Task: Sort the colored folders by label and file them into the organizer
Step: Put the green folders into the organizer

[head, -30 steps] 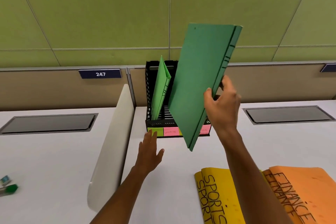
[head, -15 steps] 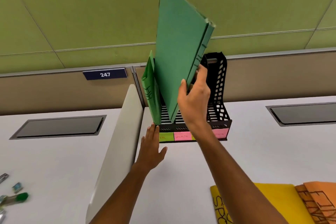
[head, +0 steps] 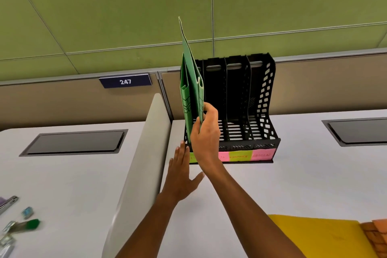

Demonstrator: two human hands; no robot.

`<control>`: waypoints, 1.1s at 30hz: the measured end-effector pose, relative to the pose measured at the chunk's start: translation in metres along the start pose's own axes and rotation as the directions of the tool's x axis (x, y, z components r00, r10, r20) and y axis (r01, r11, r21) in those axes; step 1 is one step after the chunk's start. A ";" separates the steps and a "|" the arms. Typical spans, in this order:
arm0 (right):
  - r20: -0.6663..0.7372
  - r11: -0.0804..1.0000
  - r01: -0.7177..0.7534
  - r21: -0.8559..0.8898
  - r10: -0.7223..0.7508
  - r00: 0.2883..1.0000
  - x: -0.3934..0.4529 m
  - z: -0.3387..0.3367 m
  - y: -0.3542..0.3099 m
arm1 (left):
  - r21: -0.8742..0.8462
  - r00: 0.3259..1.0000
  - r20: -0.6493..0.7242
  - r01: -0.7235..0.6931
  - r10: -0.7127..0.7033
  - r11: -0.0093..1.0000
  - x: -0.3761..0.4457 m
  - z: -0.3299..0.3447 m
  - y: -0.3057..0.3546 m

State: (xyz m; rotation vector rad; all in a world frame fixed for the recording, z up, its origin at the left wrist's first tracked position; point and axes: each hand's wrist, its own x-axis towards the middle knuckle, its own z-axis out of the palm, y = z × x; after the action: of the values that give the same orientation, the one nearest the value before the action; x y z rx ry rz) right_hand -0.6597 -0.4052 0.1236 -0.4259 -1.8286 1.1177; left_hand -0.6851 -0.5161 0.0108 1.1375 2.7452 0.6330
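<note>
The right hand pinches the green folder, centre frame, by its front edge; thin, light, probably floppy. The left hand, fingers straight, steadies the organizer.

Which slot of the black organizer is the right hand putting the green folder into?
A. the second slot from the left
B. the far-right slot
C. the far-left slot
C: the right hand holds the green folder upright in the organizer's far-left slot, beside another green folder.
</note>
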 end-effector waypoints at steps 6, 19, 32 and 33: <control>0.082 0.997 -0.070 -0.041 0.074 0.994 -0.003 0.005 0.001 | 0.016 0.999 0.045 -0.001 0.001 1.000 -0.005 -0.003 -0.004; 0.202 0.927 -0.181 -0.329 0.257 0.945 -0.001 -0.001 0.011 | 0.032 1.000 -0.012 -0.005 0.006 0.999 -0.037 -0.018 0.005; 0.346 0.832 -0.008 -0.555 0.239 0.907 -0.075 -0.043 0.023 | 0.125 0.998 -0.029 0.065 -0.062 0.990 -0.091 -0.036 0.011; 0.357 0.803 0.017 -0.596 0.245 0.902 -0.084 -0.050 0.024 | 0.126 0.998 -0.025 0.067 -0.065 0.990 -0.097 -0.036 0.012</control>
State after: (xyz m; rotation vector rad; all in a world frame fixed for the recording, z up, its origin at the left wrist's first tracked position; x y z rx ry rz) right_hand -0.5786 -0.4231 0.0674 -0.7058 -2.5756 0.7232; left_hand -0.6166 -0.5877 0.0424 1.0643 2.8631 0.4714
